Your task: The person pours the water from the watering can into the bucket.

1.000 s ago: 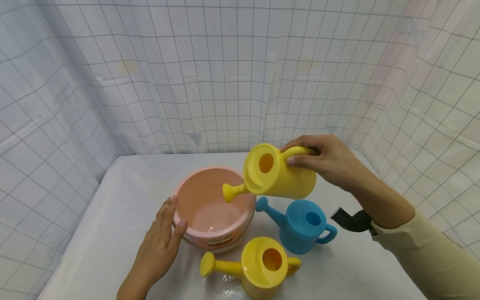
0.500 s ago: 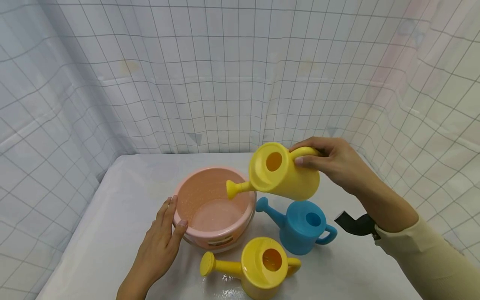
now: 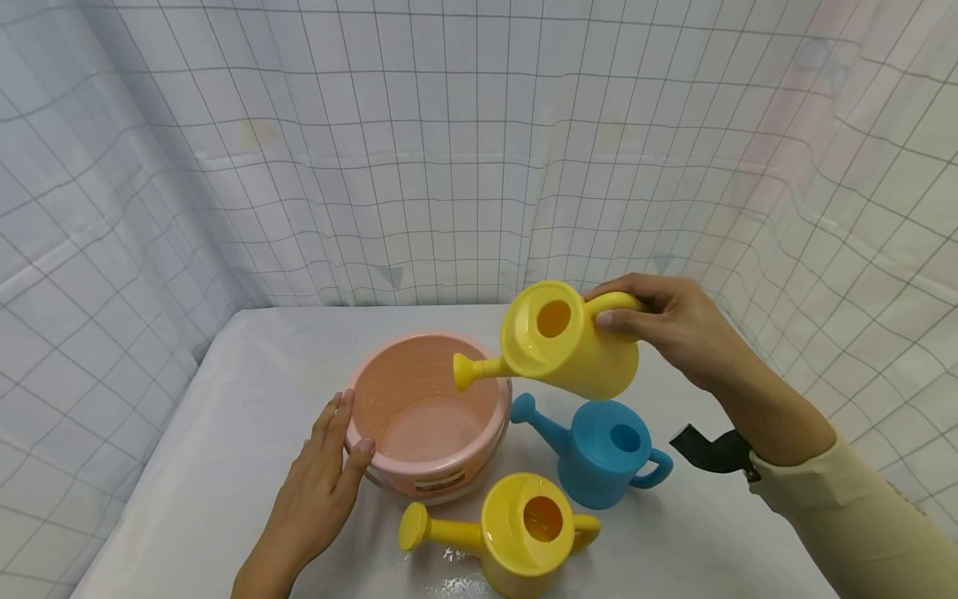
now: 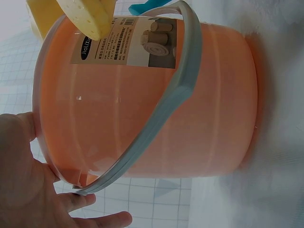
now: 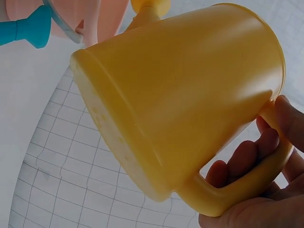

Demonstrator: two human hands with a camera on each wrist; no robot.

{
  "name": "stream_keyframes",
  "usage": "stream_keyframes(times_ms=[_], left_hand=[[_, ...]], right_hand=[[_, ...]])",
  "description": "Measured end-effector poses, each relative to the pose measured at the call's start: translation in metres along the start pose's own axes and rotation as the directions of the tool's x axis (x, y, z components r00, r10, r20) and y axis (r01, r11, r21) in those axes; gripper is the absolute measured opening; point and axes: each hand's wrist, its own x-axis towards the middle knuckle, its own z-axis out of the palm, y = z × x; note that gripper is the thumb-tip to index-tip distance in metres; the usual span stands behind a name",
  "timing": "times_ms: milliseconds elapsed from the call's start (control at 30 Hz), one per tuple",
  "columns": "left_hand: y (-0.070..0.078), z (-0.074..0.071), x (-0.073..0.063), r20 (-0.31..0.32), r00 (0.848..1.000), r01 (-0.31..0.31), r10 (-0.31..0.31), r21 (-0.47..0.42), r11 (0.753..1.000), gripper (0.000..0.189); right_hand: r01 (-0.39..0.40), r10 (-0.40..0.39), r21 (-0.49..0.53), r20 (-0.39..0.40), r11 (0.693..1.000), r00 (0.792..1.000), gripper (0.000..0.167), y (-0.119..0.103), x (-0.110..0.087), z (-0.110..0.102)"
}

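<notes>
My right hand [image 3: 669, 320] grips the handle of a yellow watering can [image 3: 580, 353]. The can is tilted, its spout [image 3: 479, 370] over the right part of a pink bucket [image 3: 467, 462]. From the right wrist view, fingers curl round the handle loop of the can [image 5: 180, 95]. With fairly straight fingers and thumb, my left hand [image 3: 314, 499] rests on the bucket's left rim. In the left wrist view the bucket [image 4: 104, 114] shows a label and a grey carrying handle [image 4: 156, 123]. A little liquid seems to lie at its bottom.
A second yellow watering can [image 3: 524, 532] stands in front, its spout pointing left, with wet patches beside it. A blue watering can [image 3: 602, 453] stands just right of the bucket, below the raised can. White gridded curtains [image 3: 479, 150] enclose the white-covered table [image 3: 224, 449] behind and on both sides.
My right hand has drawn the yellow watering can slightly right, and it is less tipped, its top opening a bit higher. The left hand and bucket have stayed put.
</notes>
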Motion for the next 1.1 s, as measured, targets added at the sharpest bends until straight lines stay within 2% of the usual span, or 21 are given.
stream_keyframes(times_ms=[267,600,1100], left_hand=[[0.000,0.000,0.000,0.003,1.000,0.001,-0.001,0.000,1.000,0.064],[0.001,0.000,0.000,-0.002,1.000,-0.004,0.004,0.000,1.000,0.063],[0.000,0.000,0.000,-0.005,1.000,-0.007,0.007,0.002,1.000,0.063]], right_hand=[[-0.001,0.001,0.014,-0.007,1.000,1.000,0.028,0.007,0.000,-0.001],[0.008,-0.006,0.083,-0.030,0.996,1.000,0.028,0.021,0.000,-0.003],[0.004,0.010,0.121,-0.115,0.993,0.993,0.027,0.038,0.000,-0.006]])
